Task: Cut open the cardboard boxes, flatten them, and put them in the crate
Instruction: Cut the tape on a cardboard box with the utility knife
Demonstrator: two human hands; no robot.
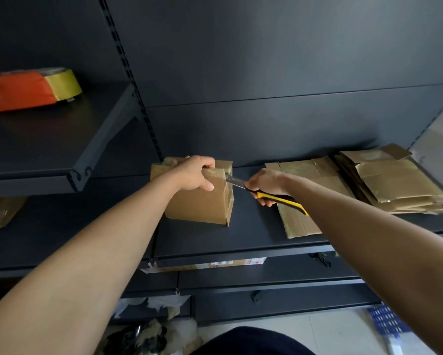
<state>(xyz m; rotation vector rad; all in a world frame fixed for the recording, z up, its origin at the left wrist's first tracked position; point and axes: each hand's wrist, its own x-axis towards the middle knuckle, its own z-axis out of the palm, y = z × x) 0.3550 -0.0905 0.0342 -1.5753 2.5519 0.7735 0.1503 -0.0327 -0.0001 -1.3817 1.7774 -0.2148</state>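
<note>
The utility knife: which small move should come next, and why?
Probably draw the utility knife along the taped top edge of the cardboard box, clear of the left hand. The right hand holds the blade tip at the box's upper right corner; the left hand grips the top.

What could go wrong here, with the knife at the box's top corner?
1. The blade sits close beside the left hand gripping the top of the box; a slip toward it could cut the thumb.
2. The right hand seems to drive the knife sideways into the upright box, held only at its top, so it may slide or tip on the shelf.
</note>
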